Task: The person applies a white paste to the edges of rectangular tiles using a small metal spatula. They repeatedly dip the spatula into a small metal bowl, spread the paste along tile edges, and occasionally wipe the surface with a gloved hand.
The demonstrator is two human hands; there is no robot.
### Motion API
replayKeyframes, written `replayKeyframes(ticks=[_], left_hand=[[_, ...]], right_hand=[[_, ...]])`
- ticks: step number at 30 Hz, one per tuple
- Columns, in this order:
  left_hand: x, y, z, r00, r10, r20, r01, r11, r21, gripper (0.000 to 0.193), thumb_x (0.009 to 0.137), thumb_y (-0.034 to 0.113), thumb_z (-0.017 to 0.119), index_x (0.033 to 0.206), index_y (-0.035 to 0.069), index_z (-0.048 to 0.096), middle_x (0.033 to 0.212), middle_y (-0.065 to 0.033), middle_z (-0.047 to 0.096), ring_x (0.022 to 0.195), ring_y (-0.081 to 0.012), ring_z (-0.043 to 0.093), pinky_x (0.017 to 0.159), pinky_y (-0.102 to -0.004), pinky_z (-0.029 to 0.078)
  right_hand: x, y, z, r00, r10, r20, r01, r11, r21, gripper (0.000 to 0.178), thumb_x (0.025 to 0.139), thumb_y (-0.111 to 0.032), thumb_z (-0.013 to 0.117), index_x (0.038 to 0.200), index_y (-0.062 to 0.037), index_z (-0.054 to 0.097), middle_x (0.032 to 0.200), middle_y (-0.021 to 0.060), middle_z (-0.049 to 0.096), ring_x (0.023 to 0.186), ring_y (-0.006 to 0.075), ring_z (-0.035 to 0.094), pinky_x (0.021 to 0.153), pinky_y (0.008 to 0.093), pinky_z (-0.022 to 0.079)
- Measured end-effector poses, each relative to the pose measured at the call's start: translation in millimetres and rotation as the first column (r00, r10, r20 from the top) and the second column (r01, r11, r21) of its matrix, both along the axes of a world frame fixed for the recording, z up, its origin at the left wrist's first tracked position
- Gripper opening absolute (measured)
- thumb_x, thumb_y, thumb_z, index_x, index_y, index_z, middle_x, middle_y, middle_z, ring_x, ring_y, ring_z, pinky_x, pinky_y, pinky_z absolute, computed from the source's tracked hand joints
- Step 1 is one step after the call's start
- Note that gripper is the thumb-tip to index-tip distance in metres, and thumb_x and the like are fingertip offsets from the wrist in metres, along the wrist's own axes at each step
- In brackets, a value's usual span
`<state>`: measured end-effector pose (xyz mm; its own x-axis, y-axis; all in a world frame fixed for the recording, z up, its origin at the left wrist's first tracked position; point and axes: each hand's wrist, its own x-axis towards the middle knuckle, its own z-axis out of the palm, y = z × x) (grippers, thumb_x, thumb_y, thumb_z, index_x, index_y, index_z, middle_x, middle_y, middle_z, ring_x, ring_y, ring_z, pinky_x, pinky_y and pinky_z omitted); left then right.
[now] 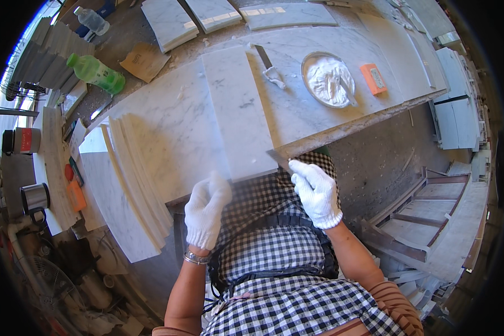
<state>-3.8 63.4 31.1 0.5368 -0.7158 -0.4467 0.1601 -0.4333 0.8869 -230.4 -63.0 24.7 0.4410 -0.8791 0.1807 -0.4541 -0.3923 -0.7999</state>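
Observation:
A long white marble strip [238, 112] lies on the marble-topped workbench [173, 129], its near end at the bench's front edge. My left hand [206, 210], in a white glove, touches the near left corner of that strip. My right hand [315, 192], also gloved, grips a flat metal scraper [278, 158] whose blade meets the strip's near right corner at the bench edge. I wear a black-and-white checked apron.
A metal bowl of white paste [329, 79], an orange block [373, 78] and a putty knife [270, 68] lie at the far right of the bench. Stacked marble strips [134, 185] sit left, a green bottle [95, 72] behind. Marble offcuts and frames [425, 218] lie on the floor right.

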Motion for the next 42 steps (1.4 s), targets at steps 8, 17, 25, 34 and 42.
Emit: replayKeyframes(ticks=[8, 17, 25, 34, 42], left_hand=[[-5, -8, 11, 0.940, -0.225, 0.255, 0.177, 0.964, 0.198, 0.041, 0.099, 0.038, 0.071, 0.123, 0.005, 0.072, 0.096, -0.0154, 0.078, 0.086, -0.0208, 0.075, 0.082, -0.0333, 0.056], [-4, -10, 15, 0.887, -0.327, 0.325, 0.257, 0.936, 0.239, 0.040, 0.098, 0.037, 0.071, 0.122, 0.004, 0.072, 0.097, -0.0183, 0.077, 0.090, -0.0290, 0.076, 0.083, -0.0369, 0.057], [-2, -15, 20, 0.868, -0.375, 0.325, 0.296, 0.917, 0.267, 0.041, 0.098, 0.037, 0.070, 0.123, 0.004, 0.072, 0.098, -0.0183, 0.077, 0.089, -0.0298, 0.076, 0.083, -0.0375, 0.057], [-1, -19, 22, 0.862, -0.391, 0.322, 0.305, 0.908, 0.286, 0.041, 0.099, 0.042, 0.068, 0.118, 0.006, 0.073, 0.098, -0.0181, 0.077, 0.090, -0.0320, 0.076, 0.083, -0.0392, 0.057], [0, -19, 23, 0.864, -0.393, 0.314, 0.303, 0.905, 0.298, 0.041, 0.099, 0.043, 0.068, 0.117, 0.007, 0.073, 0.095, -0.0176, 0.077, 0.089, -0.0321, 0.076, 0.082, -0.0398, 0.056]], right_hand=[[1, 9, 13, 0.928, 0.156, -0.339, -0.233, 0.952, -0.200, 0.042, 0.092, -0.019, 0.079, 0.131, -0.0086, 0.070, 0.084, 0.0082, 0.066, 0.070, 0.0255, 0.066, 0.061, 0.0377, 0.055], [5, 3, 17, 0.867, 0.231, -0.441, -0.358, 0.905, -0.230, 0.037, 0.090, -0.015, 0.078, 0.126, -0.0075, 0.073, 0.079, 0.0045, 0.063, 0.062, 0.0196, 0.061, 0.055, 0.0342, 0.053], [7, 3, 19, 0.883, 0.275, -0.381, -0.381, 0.894, -0.238, 0.036, 0.091, -0.015, 0.077, 0.126, -0.0061, 0.073, 0.077, 0.0053, 0.063, 0.061, 0.0197, 0.062, 0.054, 0.0346, 0.053], [7, 5, 18, 0.872, 0.269, -0.408, -0.368, 0.911, -0.186, 0.037, 0.090, -0.015, 0.078, 0.126, -0.0052, 0.072, 0.076, 0.0064, 0.061, 0.060, 0.0202, 0.061, 0.053, 0.0343, 0.052], [8, 9, 18, 0.879, 0.283, -0.384, -0.383, 0.899, -0.214, 0.037, 0.091, -0.015, 0.078, 0.127, -0.0063, 0.072, 0.075, 0.0055, 0.060, 0.061, 0.0203, 0.061, 0.052, 0.0345, 0.051]])
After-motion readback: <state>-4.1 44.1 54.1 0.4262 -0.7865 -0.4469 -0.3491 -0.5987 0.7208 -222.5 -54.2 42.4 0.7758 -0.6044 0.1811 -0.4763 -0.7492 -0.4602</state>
